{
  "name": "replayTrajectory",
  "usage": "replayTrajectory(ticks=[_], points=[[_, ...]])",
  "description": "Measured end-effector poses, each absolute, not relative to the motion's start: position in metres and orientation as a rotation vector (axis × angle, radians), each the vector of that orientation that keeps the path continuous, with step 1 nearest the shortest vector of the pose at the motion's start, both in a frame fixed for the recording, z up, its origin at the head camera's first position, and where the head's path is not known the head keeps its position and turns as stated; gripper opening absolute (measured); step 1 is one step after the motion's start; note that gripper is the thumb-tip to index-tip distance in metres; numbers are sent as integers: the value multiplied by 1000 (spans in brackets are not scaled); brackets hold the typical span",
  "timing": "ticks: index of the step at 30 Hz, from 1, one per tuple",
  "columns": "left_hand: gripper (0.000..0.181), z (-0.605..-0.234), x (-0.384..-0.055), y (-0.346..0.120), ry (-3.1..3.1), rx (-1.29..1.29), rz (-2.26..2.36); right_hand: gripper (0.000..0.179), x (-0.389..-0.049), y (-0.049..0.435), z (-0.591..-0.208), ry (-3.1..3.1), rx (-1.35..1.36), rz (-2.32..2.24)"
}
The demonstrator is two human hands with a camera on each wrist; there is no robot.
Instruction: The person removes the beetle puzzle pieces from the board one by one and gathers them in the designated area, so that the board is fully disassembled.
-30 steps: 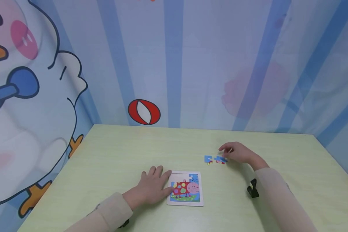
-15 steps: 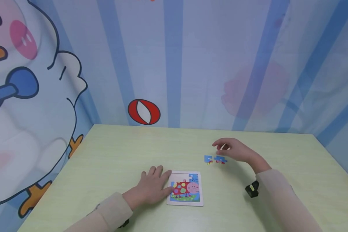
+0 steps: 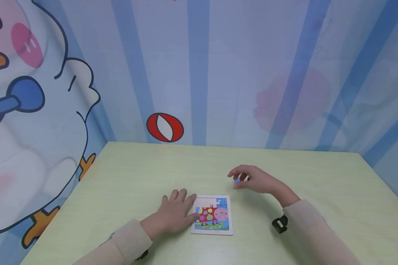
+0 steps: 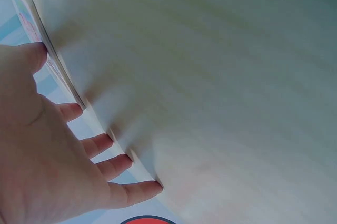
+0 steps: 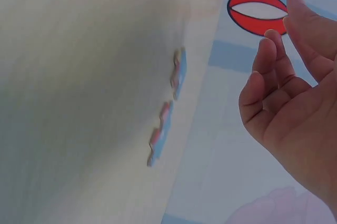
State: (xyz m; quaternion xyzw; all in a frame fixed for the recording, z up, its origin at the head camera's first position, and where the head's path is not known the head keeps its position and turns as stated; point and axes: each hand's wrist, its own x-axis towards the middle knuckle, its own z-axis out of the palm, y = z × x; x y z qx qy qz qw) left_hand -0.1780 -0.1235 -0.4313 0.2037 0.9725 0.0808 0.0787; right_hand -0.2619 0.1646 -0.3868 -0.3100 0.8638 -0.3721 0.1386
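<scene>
A jigsaw board (image 3: pixel 212 232) with a white border lies flat on the table, showing a pink-faced ladybug figure with a bare patch at its upper left. My left hand (image 3: pixel 174 215) rests at its left side, fingers spread on the table and thumb on the border; the left wrist view shows the thumb (image 4: pixel 36 57) at the board's edge. Farther back, my right hand (image 3: pixel 257 180) hovers over the loose pieces, fingers bent and holding nothing. Two blue-and-red puzzle pieces (image 5: pixel 180 74) lie apart from the fingers in the right wrist view; the hand mostly hides them in the head view.
The pale wooden table (image 3: pixel 146 165) ends at a striped blue curtain (image 3: pixel 225 73) printed with cartoon figures. A black wrist device (image 3: pixel 280 223) hangs under the right sleeve.
My right hand has moved left from beyond the right-hand piece to above the pieces, now covering most of them. The left hand and the board have not moved.
</scene>
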Motion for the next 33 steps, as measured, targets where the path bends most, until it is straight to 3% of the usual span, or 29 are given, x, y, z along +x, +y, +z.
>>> replayTrajectory(ticks=[33], points=[[67,-431,-179,-123,2909,609,212,30,-246,123,-414,2429,-840,-803]])
